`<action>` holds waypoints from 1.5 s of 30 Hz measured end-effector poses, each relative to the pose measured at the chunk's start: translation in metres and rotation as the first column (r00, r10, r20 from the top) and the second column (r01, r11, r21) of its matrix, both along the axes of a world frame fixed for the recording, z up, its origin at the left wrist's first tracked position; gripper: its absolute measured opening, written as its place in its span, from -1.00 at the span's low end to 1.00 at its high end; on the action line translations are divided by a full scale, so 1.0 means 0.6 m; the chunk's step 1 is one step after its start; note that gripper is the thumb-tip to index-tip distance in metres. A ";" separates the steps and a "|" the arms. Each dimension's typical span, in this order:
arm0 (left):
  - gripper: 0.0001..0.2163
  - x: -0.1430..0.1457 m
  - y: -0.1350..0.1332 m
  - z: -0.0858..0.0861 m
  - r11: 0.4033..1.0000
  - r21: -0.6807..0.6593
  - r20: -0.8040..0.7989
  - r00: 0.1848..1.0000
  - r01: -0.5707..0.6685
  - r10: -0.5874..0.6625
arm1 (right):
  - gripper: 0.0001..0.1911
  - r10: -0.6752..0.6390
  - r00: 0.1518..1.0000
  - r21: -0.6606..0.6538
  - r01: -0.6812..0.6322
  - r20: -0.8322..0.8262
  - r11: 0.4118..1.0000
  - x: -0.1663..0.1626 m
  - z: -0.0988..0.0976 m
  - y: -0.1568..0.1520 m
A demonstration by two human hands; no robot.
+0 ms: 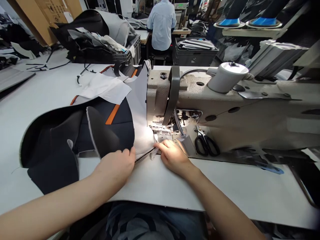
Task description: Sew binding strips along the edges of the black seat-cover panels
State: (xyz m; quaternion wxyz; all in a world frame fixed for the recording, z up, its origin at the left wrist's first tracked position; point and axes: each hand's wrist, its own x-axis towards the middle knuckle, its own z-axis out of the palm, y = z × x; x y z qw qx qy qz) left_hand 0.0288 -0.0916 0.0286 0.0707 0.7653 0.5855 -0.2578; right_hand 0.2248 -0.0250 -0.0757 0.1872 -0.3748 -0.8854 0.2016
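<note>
A black padded fabric piece (75, 140) with an orange stripe and a grey mesh panel (140, 110) lies on the white table, its edge fed under the sewing machine (225, 106) needle area. My left hand (117, 165) is closed on the near edge of the black fabric, fingers curled over it. Just in front of the presser foot, my right hand (172, 155) presses down on the grey mesh edge with fingers together.
Black scissors (207, 145) lie on the machine bed right of the needle. A white thread cone (226, 77) sits on top of the machine. White paper (105, 87) rests on the fabric. A person in a light shirt (162, 25) sits at the back beside crates of fabric (195, 50).
</note>
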 end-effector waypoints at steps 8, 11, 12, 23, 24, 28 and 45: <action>-0.25 0.050 -0.026 -0.032 0.958 -0.221 0.178 0.974 0.180 -0.142 | -0.53 -0.054 0.997 0.026 0.055 -0.051 0.998 0.009 -0.001 -0.028; -0.26 0.065 -0.038 -0.063 0.974 -0.208 0.166 0.985 0.086 -0.051 | -0.61 -0.084 0.996 0.053 0.085 -0.017 0.995 0.015 0.004 -0.026; -0.25 0.067 -0.043 -0.068 0.978 -0.197 0.135 0.990 0.064 -0.037 | -0.63 -0.087 0.996 0.053 0.087 0.008 0.995 0.016 0.006 -0.024; -0.46 0.037 -0.045 -0.043 0.996 -0.064 0.235 0.971 0.063 -0.046 | -0.53 0.066 0.998 -0.113 -0.065 0.006 0.991 0.033 0.020 -0.015; -0.47 0.034 -0.044 -0.043 0.996 -0.070 0.251 0.967 0.054 -0.035 | -0.55 0.084 0.996 -0.125 -0.083 0.002 0.989 0.036 0.021 -0.016; -0.46 0.033 -0.044 -0.050 0.997 -0.069 0.268 0.963 0.045 -0.025 | -0.64 0.151 0.988 -0.112 -0.154 -0.039 0.982 0.042 0.027 -0.022; -0.41 0.052 -0.025 -0.063 0.992 -0.120 0.296 0.955 0.037 0.000 | -0.68 -0.022 0.989 0.220 0.055 -0.149 0.974 0.012 -0.022 0.016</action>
